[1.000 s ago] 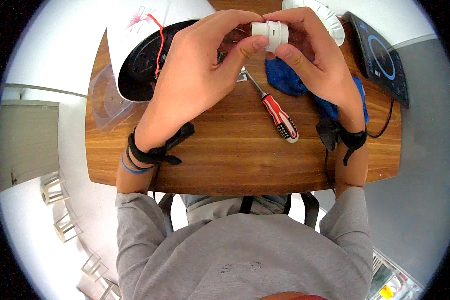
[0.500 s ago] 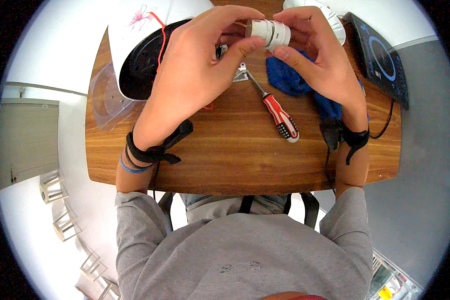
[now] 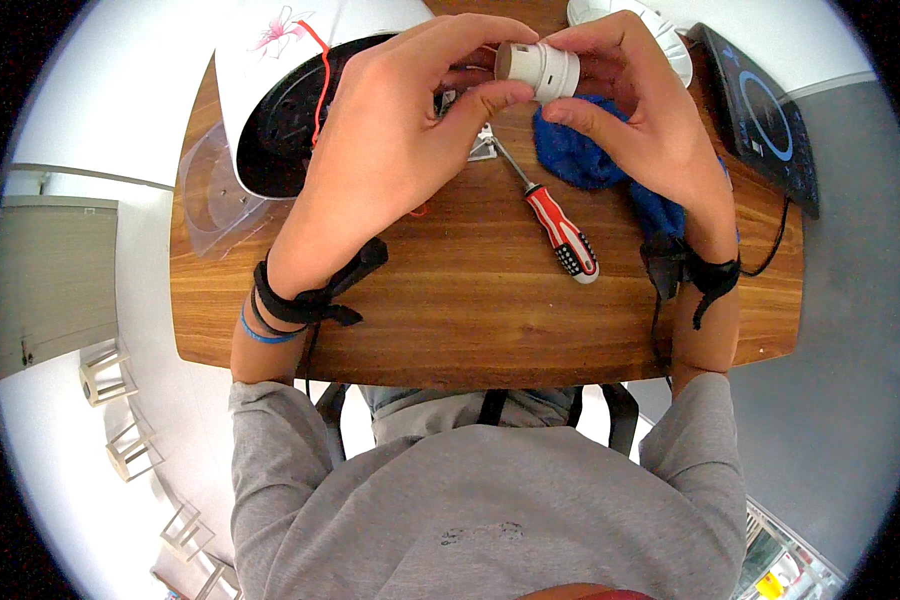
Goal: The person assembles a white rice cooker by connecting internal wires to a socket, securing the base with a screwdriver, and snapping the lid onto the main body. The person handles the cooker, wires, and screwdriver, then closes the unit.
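Above the far side of the table I hold a white ribbed cylindrical plastic part (image 3: 537, 72) between both hands. My left hand (image 3: 400, 130) pinches its left end with thumb and fingers. From the other side, my right hand (image 3: 645, 120) closes round the right end, its thumb below. The part seems to be two round pieces meeting at a seam, lying sideways. Below it, a red, white and black screwdriver (image 3: 562, 235) rests on the wood, its shaft tip near a small metal bracket (image 3: 483, 145). A blue cloth (image 3: 582, 150) lies under my right hand.
At the far left stands a white appliance housing (image 3: 235, 70) with a flower print, a dark hollow and a red wire (image 3: 324, 85). Beside it is a clear plastic sheet (image 3: 208, 205). A black induction cooktop (image 3: 755, 115) and a white ridged round piece (image 3: 678, 60) are at the far right.
The dark gap round the middle of the white part has narrowed, and its two pieces now sit closer together. The part has turned slightly. Both hands stay in nearly the same place.
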### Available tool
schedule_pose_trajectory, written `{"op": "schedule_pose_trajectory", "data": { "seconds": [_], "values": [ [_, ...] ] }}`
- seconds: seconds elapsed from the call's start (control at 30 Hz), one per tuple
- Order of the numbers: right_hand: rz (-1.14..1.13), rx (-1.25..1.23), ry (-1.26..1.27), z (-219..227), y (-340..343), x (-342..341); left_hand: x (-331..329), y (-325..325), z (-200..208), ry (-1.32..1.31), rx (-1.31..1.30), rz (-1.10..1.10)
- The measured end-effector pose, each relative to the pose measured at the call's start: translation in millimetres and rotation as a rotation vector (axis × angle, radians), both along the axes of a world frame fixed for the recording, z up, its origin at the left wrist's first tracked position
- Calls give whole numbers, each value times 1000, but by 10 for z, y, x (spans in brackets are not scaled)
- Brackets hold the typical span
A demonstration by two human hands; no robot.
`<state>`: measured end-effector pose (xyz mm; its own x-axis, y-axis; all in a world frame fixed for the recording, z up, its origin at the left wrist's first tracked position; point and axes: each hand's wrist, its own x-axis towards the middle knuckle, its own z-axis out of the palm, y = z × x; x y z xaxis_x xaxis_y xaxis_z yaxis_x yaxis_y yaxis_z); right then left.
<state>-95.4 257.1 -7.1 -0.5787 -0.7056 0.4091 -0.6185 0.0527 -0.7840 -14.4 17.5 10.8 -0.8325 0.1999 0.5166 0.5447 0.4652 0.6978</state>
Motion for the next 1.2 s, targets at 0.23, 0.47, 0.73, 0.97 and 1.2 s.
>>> {"op": "schedule_pose_trajectory", "data": {
  "seconds": [0.23, 0.47, 0.73, 0.97, 1.2],
  "values": [
    [-28, 43, 33, 34, 8, 9, -32, -19, -33, 24, -7, -14],
    [17, 16, 43, 45, 33, -7, -29, -49, -180, -1, -3, 15],
    [56, -47, 22, 35, 44, -12, 17, -28, -133, -46, 18, 22],
    [43, -142, -3, -183, 103, -116, -4, -34, -117, 122, -64, 38],
    [-5, -102, -17, -115, 106, -49, 1, -44, -119, 115, -74, 33]
  ]
}}
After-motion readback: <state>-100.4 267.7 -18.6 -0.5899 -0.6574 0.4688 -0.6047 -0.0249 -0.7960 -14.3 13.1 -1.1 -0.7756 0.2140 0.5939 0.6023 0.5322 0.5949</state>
